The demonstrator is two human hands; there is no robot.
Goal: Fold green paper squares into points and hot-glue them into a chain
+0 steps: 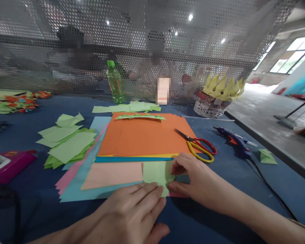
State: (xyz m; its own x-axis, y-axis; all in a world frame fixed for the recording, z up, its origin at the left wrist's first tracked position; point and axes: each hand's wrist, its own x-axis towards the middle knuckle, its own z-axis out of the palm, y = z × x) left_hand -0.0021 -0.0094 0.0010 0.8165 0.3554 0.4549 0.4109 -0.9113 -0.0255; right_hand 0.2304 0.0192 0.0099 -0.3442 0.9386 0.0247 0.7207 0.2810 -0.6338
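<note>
A light green piece of paper [155, 172] lies over the near edge of a stack of coloured sheets. My left hand [132, 211] rests flat on its near left part, fingers stretched out side by side, covering some of it. At the paper's right edge, my right hand [193, 181] pinches it between thumb and curled fingers. Beyond the hands, scissors [193, 141] with red and yellow handles lie spread on the orange sheets [139, 135]. A folded green paper strip [142, 116] sits on the far part of the orange stack.
Loose green paper squares [67, 142] are piled left. A blue glue gun [235, 140] with a cord lies right, near a small folded green piece [267, 156]. Behind stand a green bottle [115, 83] and a pot with yellow paper points [210, 105]. A magenta object [17, 162] is far left.
</note>
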